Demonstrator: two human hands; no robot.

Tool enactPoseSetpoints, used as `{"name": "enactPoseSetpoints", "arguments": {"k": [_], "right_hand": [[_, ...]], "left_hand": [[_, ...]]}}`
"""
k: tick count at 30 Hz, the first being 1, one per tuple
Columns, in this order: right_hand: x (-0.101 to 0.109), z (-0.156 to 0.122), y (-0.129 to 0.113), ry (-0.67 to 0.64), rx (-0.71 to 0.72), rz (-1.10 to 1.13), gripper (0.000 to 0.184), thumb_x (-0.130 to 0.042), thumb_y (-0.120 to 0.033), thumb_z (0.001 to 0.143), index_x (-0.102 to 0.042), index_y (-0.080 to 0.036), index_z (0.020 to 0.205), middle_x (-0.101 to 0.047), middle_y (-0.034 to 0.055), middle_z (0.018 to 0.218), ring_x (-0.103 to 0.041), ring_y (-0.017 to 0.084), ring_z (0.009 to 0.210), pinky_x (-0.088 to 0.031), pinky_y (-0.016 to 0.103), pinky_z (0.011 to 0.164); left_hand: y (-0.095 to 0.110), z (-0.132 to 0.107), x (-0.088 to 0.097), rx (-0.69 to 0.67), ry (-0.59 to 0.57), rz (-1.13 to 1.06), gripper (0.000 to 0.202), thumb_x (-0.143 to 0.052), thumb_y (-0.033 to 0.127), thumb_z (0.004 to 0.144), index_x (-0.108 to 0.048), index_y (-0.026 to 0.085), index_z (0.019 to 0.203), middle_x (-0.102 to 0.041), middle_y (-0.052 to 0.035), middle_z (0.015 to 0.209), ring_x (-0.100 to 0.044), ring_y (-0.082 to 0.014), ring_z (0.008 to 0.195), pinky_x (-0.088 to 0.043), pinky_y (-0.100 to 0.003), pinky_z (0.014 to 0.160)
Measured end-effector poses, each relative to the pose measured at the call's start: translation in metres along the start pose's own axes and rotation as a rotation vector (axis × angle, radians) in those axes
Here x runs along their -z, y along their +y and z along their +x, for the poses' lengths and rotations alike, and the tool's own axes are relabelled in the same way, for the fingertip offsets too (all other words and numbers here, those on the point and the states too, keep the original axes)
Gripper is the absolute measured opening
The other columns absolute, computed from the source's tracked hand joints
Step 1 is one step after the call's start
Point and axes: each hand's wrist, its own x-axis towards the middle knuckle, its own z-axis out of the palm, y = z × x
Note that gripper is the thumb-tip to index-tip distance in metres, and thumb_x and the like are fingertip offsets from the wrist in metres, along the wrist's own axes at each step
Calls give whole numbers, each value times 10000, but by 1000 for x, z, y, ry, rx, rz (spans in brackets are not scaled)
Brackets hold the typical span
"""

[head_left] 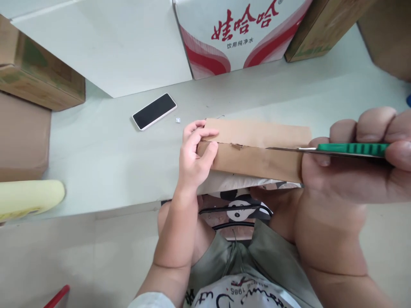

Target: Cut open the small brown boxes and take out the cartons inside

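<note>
A long brown cardboard box [257, 158] lies near the front edge of the table, its top seam slightly torn toward the left. Around its left end my left hand [197, 156] is closed, thumb on the near side and fingers over the far side. My right hand [362, 158] grips a green-handled utility knife [353, 149] at the right. The thin blade points left and lies over the seam; whether its tip is in the cardboard I cannot tell.
A phone [154, 111] and a small white piece [178, 120] lie left of the box. Behind stand a white carton with red print [240, 55] and brown cartons [51, 72]. A pale yellow rounded object [32, 194] sits at the table's left edge.
</note>
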Motion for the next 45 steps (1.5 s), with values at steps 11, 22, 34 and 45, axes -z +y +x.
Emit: {"name": "enactPoseSetpoints", "arguments": {"k": [11, 22, 34, 45], "right_hand": [[-22, 6, 1, 62, 97, -80, 300, -543, -247, 668, -244, -220, 664, -224, -51, 632, -287, 47, 479, -221, 175, 363], [-24, 3, 2, 96, 56, -86, 211, -545, -205, 636, -335, -219, 629, -299, -42, 617, -328, 66, 519, -223, 209, 424], [-20, 8, 9, 131, 100, 32, 174, -590, -147, 586, -427, -204, 601, -352, -51, 566, -334, 55, 479, -197, 222, 418], [-21, 5, 16, 143, 173, -31, 329, -658, -160, 669, -335, -218, 653, -237, -45, 631, -313, 68, 531, -233, 224, 445]], "left_hand": [[-2, 2, -2, -2, 38, 52, 225, -662, 459, 959, -751, 263, 1025, -623, -82, 1310, -517, -308, 1461, -419, -510, 1284], [-1, 1, -2, 4, 27, 43, 138, -659, 390, 939, -693, 257, 929, -633, -81, 1298, -540, -295, 1424, -455, -487, 1218], [-4, 3, -3, -31, 48, 18, 61, -677, 283, 872, -710, 254, 914, -652, -68, 1258, -579, -274, 1371, -478, -432, 1176], [-3, 3, -3, -14, 50, 24, 59, -666, 252, 842, -701, 251, 889, -651, -70, 1259, -581, -268, 1367, -492, -428, 1146]]}}
